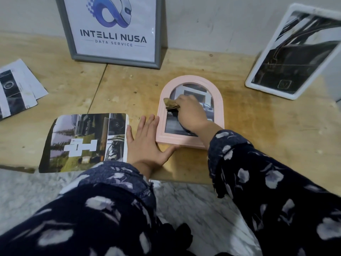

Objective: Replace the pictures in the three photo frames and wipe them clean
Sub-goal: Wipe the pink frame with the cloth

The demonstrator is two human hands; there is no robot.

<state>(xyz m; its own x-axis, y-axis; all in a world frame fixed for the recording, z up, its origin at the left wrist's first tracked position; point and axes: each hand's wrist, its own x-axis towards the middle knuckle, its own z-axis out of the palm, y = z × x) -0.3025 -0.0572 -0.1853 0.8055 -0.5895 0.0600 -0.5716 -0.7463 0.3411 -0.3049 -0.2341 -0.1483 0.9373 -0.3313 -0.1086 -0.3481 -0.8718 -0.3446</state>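
Head camera is looking down past two dark sleeves with pale leaf prints [110,209] to a pale wooden desk [258,130]. At the near edge, the left hand [145,143] is lying flat on the desk, fingers straight and slightly spread, fingertips touching the left rail and the thumb lying along the bottom rail of an arched pink photo frame [219,100] that is lying face up at desk centre. The right hand [191,113] is resting on the frame's glass, its fingers curled round a crumpled tan cloth [170,104] and pressing it to the pane at the frame's 9 o'clock side. A loose glossy photo collage sheet [83,143] is lying just beside the left hand, at 9 o'clock from the pink frame. Printed black-and-white sheets [18,89] are lying well apart at 10 o'clock. At 11 o'clock a grey rectangular frame with a blue logo print [114,34] is leaning on the wall. At 2 o'clock a white rectangular frame with a dark picture [299,52] is standing tilted.
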